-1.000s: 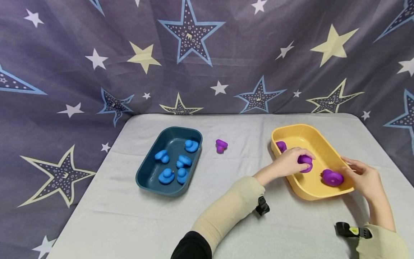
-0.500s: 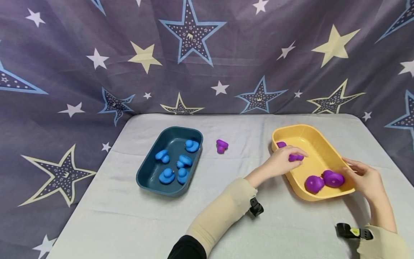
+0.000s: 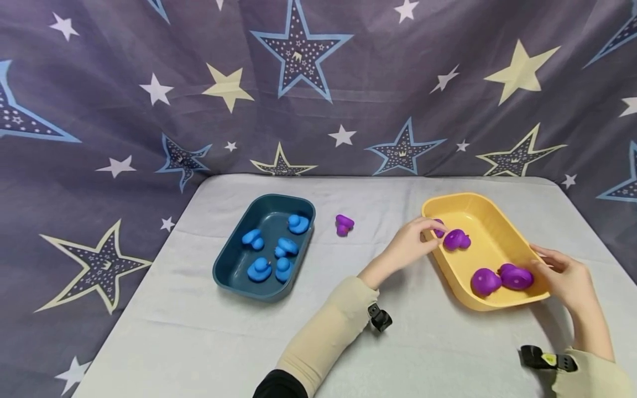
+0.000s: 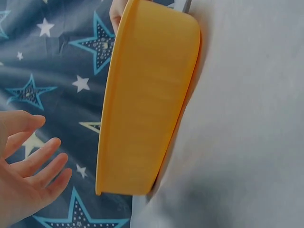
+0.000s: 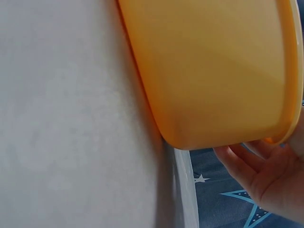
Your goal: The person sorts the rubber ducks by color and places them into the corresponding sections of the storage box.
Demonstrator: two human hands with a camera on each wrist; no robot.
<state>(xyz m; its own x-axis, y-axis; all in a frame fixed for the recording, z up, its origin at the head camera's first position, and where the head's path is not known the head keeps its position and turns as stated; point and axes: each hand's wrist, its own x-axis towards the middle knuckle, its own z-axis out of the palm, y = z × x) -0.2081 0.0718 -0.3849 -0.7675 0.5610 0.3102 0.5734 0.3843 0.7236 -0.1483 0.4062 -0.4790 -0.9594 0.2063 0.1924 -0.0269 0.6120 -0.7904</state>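
My left hand [image 3: 405,246] is over the left rim of the yellow tray [image 3: 470,296], holding nothing. Its fingers [image 4: 45,164] are spread and relaxed in the left wrist view, apart from the tray wall. Just beyond its fingertips lies a purple rubber duck [image 3: 455,240], with another purple duck [image 3: 439,229] partly hidden by that hand. Two more purple ducks, one in front [image 3: 485,282] and one beside it [image 3: 517,277], lie close together at the tray's near end. My right hand [image 3: 567,279] grips the tray's right rim, fingers [image 5: 237,166] against the outer wall.
A dark teal tray [image 3: 226,279] with several blue rubber ducks [image 3: 259,270] stands on the left of the cloth-covered table [image 3: 169,337]. Between the trays lies one purple duck [image 3: 344,225] on the cloth. A star-patterned curtain [image 3: 348,83] hangs behind the table.
My left hand has let go of purple ducks in the yellow tray and drawn back left to its rim. The right hand has kept its grip on the tray.
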